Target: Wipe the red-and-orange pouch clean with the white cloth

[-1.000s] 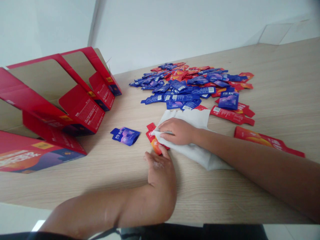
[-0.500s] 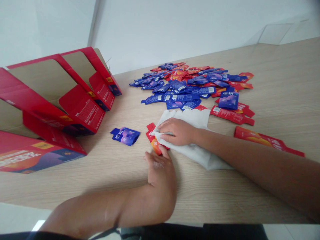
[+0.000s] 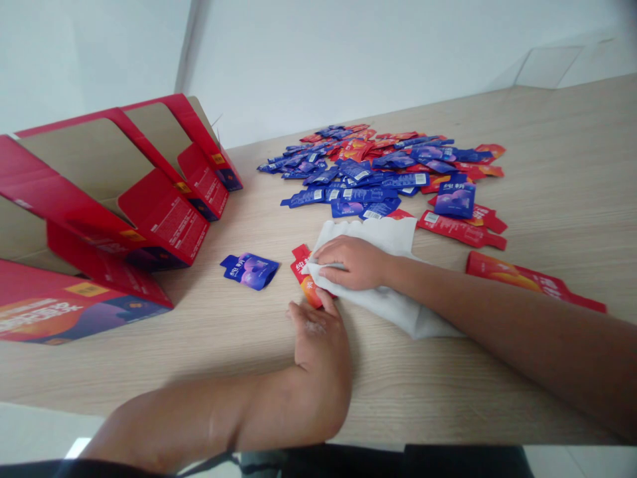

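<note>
Sachet [image 3: 300,264] is seen on the table [image 3: 448,372], half covered by the cloth [image 3: 388,236]; the cloth is pressed down by the flat right hand [image 3: 351,262]; the left hand [image 3: 321,338], fingers together, is rested on its near end, the long axis being pointed away, slightly leftward.

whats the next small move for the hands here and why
Probably slide the right hand and the white cloth under it leftward along the red pouch. The cloth covers only the pouch's right part, its left end lies bare, and the left hand touches the near edge, which should steady it.
</note>
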Demonstrator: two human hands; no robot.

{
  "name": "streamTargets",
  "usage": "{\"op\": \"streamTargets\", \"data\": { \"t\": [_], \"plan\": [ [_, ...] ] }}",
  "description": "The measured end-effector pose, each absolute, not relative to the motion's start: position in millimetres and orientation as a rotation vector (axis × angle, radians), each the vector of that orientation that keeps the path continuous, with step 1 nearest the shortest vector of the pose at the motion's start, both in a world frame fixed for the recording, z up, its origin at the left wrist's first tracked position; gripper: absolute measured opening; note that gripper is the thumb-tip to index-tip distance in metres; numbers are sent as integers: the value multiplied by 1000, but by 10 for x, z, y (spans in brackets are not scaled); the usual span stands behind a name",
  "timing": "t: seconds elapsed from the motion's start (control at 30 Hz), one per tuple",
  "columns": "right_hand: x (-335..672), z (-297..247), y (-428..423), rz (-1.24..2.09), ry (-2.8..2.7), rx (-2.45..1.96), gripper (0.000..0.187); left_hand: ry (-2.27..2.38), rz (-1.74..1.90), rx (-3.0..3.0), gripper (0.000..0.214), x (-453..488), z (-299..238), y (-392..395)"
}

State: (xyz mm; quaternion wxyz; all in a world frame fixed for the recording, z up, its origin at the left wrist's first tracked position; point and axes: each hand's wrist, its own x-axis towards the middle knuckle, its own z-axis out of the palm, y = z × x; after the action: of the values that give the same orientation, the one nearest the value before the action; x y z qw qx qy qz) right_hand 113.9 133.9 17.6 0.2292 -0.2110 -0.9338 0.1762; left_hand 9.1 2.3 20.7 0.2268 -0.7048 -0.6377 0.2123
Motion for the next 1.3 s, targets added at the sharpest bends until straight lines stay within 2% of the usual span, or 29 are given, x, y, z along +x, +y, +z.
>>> {"op": "streamTargets", "data": {
  "t": [0.33,0.7,0.9,1.3],
  "plan": [
    [1124,178,1351,346,-2594,-619,23,-1736,589,-1930,53,83,198,0],
    [1143,189,1327,412,-2588,-514,19,-1864,452,-2001,51,88,191,24],
    [1139,190,1307,450,-2579,-514,18,-1816,500,-1974,51,82,186,17],
    [1121,182,1351,366,-2587,-624,22,-1774,483,-1965,51,78,183,19]
  ]
}}
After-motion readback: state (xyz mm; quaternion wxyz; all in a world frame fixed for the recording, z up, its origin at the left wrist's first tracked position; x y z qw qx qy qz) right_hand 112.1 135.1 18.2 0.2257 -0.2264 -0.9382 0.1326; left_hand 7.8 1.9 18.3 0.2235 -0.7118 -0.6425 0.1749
